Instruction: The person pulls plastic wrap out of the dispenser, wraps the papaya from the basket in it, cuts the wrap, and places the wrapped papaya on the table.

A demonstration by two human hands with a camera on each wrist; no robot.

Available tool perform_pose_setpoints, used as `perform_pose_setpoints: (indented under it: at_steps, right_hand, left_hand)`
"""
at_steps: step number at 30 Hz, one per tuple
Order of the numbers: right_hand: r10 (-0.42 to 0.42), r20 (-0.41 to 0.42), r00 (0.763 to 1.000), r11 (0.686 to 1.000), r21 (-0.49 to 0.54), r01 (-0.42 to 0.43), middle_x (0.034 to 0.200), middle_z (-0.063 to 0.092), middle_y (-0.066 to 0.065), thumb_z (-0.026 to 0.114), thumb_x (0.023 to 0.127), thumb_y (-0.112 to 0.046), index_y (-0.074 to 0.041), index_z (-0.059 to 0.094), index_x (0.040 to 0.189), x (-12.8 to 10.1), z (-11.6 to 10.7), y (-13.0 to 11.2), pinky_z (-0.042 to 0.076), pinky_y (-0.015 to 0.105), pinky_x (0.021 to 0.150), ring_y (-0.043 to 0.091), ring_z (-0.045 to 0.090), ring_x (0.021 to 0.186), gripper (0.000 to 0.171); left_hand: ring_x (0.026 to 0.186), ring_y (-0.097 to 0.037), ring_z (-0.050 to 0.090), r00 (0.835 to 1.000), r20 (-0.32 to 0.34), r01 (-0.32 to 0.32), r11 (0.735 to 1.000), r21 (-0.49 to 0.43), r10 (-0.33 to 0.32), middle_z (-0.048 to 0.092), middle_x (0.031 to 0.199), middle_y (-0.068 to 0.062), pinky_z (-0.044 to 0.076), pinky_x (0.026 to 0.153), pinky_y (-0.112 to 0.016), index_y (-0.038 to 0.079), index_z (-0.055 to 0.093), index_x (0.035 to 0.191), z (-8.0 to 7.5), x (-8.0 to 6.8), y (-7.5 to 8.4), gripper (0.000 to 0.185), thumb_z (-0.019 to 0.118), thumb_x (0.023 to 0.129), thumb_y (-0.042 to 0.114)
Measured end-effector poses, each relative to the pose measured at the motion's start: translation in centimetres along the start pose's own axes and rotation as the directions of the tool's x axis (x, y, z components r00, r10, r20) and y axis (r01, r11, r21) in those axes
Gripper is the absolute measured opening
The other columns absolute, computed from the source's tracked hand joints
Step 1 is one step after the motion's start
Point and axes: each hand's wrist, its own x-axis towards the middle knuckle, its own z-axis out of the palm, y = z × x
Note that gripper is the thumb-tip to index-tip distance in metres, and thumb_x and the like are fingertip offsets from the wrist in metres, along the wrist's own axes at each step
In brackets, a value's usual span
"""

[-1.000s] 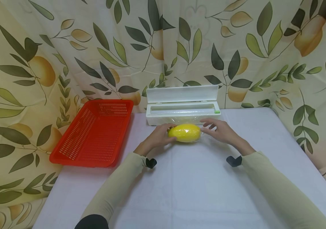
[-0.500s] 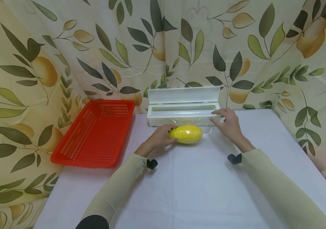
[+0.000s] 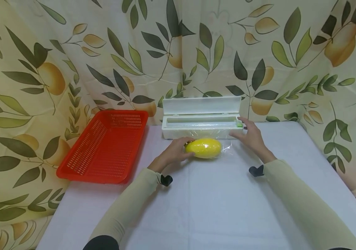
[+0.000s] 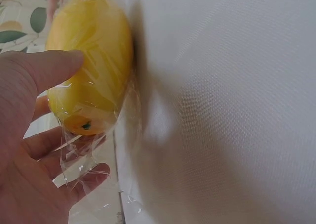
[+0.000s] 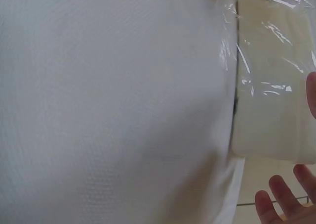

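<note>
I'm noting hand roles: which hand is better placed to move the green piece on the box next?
Probably the right hand: it is at the end of the box, beside the green piece. The left hand holds the yellow fruit.

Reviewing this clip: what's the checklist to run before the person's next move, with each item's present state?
1. Left hand grips the yellow fruit: ok, thumb on top.
2. Dispenser lid raised: ok.
3. Clear film lies across the front of the white dispenser: ok.
4. Film snug around the fruit: not ok, loose folds extend past one end.
5. Right hand touches the green slider: cannot tell; fingertips are right by it.
6. Film cut free: cannot tell.
</note>
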Motion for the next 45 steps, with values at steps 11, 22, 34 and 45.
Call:
perform_pose_setpoints:
  at_steps: [11,22,34,45]
  right_hand:
    - [0.061,0.047,0.997,0.998,0.018,-0.062,0.164,0.027,0.023,0.075,0.091,-0.051,-0.012,0.017,0.165,0.5,0.5,1.1,0.037,0.065,0.11,0.049,0.037,0.141,0.101]
    - [0.031,0.023,0.999,0.999,0.006,-0.031,0.161,0.034,0.025,0.073,0.095,-0.045,-0.016,0.026,0.163,0.8,0.2,2.1,0.04,0.065,0.107,0.051,0.043,0.137,0.088]
    - [0.037,0.049,0.998,0.998,0.039,-0.039,0.162,0.031,0.027,0.072,0.096,-0.042,-0.022,0.024,0.164,0.9,0.1,2.5,0.045,0.062,0.105,0.052,0.047,0.135,0.086]
    - [0.069,0.055,0.996,0.996,0.06,-0.072,0.163,0.031,0.023,0.072,0.097,-0.04,-0.029,0.02,0.165,1.0,0.3,2.7,0.047,0.058,0.105,0.048,0.049,0.135,0.086]
  left_hand:
    - [0.121,-0.02,0.056,1.0,-0.007,-0.006,1.0,0.006,0.006,0.061,0.139,-0.006,0.045,0.109,-0.036,0.008,0.055,0.144,0.2,0.0,-0.1,0.058,0.078,0.093,0.024]
    - [0.122,-0.021,0.056,1.0,-0.003,-0.002,1.0,0.008,0.002,0.06,0.141,-0.006,0.045,0.109,-0.037,0.009,0.055,0.145,0.0,-0.1,0.2,0.059,0.078,0.094,0.025]
    - [0.125,-0.02,0.055,1.0,0.005,0.017,0.999,0.037,-0.018,0.059,0.143,-0.005,0.044,0.111,-0.036,0.01,0.055,0.145,0.0,-0.1,0.5,0.06,0.079,0.093,0.027]
    - [0.123,-0.021,0.056,0.999,0.017,0.03,0.998,0.055,-0.031,0.059,0.143,-0.005,0.046,0.109,-0.038,0.011,0.055,0.145,-0.1,-0.2,0.8,0.06,0.079,0.093,0.027]
